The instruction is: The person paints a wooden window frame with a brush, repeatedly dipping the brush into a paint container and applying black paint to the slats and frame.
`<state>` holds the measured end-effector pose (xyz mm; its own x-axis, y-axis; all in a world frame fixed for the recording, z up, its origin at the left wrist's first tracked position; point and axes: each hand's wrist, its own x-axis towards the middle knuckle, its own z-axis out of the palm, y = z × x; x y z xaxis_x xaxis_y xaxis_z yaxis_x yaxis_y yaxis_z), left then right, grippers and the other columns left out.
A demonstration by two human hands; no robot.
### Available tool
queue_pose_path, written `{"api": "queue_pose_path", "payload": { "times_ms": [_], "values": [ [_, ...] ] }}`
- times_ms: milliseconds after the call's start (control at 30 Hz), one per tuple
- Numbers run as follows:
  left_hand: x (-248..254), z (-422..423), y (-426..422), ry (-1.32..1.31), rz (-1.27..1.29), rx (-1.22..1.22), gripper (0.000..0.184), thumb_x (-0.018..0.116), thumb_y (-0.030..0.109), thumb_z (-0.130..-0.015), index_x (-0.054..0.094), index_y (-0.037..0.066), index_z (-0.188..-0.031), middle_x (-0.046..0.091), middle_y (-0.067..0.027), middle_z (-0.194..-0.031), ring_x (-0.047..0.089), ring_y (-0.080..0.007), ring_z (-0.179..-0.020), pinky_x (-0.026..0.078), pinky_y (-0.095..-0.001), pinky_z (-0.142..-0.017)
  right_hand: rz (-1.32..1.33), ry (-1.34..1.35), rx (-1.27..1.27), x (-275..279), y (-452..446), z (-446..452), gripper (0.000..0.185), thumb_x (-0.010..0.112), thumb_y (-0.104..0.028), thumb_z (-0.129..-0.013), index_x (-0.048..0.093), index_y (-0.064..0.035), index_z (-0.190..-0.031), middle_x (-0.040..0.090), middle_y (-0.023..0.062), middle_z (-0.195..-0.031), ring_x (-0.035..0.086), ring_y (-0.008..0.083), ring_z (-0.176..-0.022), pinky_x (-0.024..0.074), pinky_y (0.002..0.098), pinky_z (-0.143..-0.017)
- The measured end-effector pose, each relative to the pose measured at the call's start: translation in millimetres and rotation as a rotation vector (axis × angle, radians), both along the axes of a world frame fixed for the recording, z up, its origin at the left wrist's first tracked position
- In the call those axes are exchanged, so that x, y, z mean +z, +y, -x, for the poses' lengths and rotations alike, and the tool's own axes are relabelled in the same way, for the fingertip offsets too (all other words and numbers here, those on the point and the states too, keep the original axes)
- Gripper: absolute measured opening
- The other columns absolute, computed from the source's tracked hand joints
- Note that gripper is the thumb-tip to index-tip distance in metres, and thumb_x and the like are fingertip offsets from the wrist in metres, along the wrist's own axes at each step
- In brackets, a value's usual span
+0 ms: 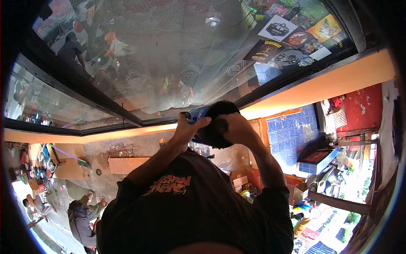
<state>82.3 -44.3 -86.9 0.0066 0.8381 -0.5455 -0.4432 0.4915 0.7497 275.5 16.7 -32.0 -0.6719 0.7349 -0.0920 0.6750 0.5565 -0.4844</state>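
Observation:
A rounded black object with a blue side [199,113] is held in front of my chest, just below the window ledge; its exact kind is not clear. My left hand [185,132] grips its left side, with the thumb stretched across the blue part. At its dark, right-hand face is my right hand [235,128], curled inward. Shadow hides those fingertips, so whatever they pinch cannot be made out. Dark sleeves cover my upper arms, and a black printed shirt [182,203] fills the lower middle.
A large framed window [169,51] with stickers [277,28] stands ahead above an orange ledge [338,80]. Blue tiles [292,131] and a parked motorcycle [332,175] are to the right. Boards [129,165] lie at left, near a seated person [82,220] in dark clothes.

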Motion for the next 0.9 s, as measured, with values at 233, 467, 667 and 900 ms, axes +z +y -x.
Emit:
{"api": "queue_pose_path", "payload": {
  "times_ms": [233, 467, 667, 900],
  "values": [
    [2.2, 3.2, 8.4, -0.017, -0.038, -0.052, 0.091, 0.089, 0.035, -0.071, 0.032, -0.006, -0.129, 0.05, -0.0191, -0.119, 0.057, -0.0254, -0.108, 0.051, -0.0392, -0.087, 0.069, 0.056, -0.115, 7.8, -5.7, -3.6, 0.018, 0.067, -0.015, -0.08, 0.07, -0.0048, -0.095, 0.07, 0.0194, -0.085, 0.068, 0.0391, -0.084, 0.0543, 0.0452, -0.075],
    [-1.4, 2.3, 8.0, -0.093, -0.074, -0.058, 0.093, 0.089, 0.035, -0.071, 0.032, -0.007, -0.13, 0.048, -0.0202, -0.122, 0.057, -0.0266, -0.109, 0.052, -0.039, -0.09, -0.041, -0.033, -0.252, 17.4, -13.7, 1.3, 0.021, 0.069, -0.016, -0.08, 0.069, -0.0035, -0.097, 0.071, 0.0188, -0.086, 0.068, 0.0385, -0.084, 0.0541, 0.0446, -0.074],
    [10.3, 15.8, 6.5, -0.007, -0.011, -0.122, 0.094, 0.089, 0.034, -0.071, 0.03, -0.008, -0.13, 0.048, -0.0218, -0.12, 0.06, -0.0252, -0.104, 0.055, -0.0384, -0.084, -0.012, -0.145, -0.232, 19.7, -16.7, 15.5, 0.022, 0.066, -0.013, -0.078, 0.069, -0.0029, -0.097, 0.071, 0.0197, -0.088, 0.067, 0.0412, -0.087, 0.0535, 0.0481, -0.077],
    [7.8, 23.1, 3.4, -0.089, -0.084, -0.008, 0.095, 0.09, 0.034, -0.07, 0.03, -0.009, -0.13, 0.049, -0.0211, -0.118, 0.062, -0.0254, -0.102, 0.056, -0.0348, -0.077, -0.095, -0.186, -0.257, 40.8, -6.4, 32.3, 0.02, 0.065, -0.016, -0.081, 0.069, -0.0037, -0.097, 0.071, 0.0199, -0.087, 0.067, 0.0403, -0.084, 0.0537, 0.0485, -0.075]
  ]
}}
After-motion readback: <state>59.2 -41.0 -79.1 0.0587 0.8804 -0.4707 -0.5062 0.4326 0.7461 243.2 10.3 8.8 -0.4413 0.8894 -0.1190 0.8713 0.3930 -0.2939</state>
